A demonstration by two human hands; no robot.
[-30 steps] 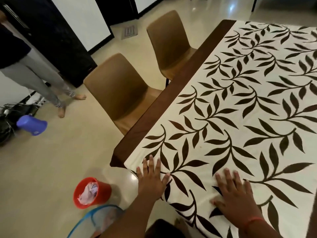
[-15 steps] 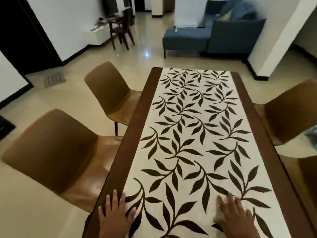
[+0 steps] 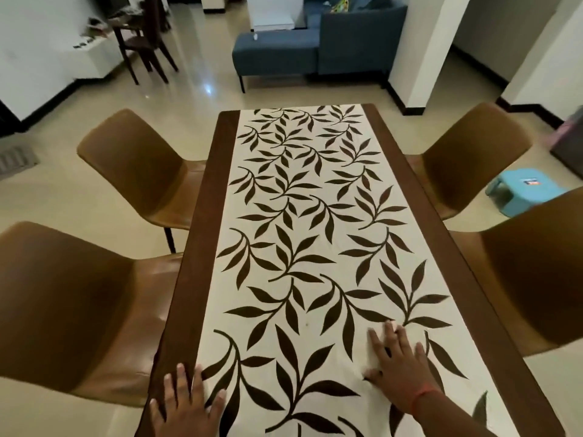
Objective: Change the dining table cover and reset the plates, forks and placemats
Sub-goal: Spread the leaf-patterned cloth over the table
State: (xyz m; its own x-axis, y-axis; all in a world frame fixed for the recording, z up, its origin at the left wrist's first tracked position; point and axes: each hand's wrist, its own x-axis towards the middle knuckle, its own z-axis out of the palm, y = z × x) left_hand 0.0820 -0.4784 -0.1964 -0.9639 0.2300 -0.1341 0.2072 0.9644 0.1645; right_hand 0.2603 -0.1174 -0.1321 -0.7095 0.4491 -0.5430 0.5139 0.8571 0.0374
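Observation:
A cream table cover (image 3: 303, 234) with a dark brown leaf print and brown side borders lies flat along the whole dining table. My left hand (image 3: 186, 408) rests flat, fingers spread, on the cover's near left corner, partly over the brown border. My right hand (image 3: 397, 357) presses flat on the cream part at the near right, with a red thread round its wrist. No plates, forks or placemats are in view.
Two brown chairs (image 3: 132, 165) (image 3: 60, 307) stand along the table's left side and two (image 3: 473, 152) (image 3: 536, 266) along the right. A light blue stool (image 3: 520, 190) sits on the floor at right. A blue sofa (image 3: 315, 45) and a dark wooden chair (image 3: 145, 42) stand beyond.
The view has swung from the table's left corner to straight down its length. Both hands stay flat on the cover; my right hand has slid forward a little.

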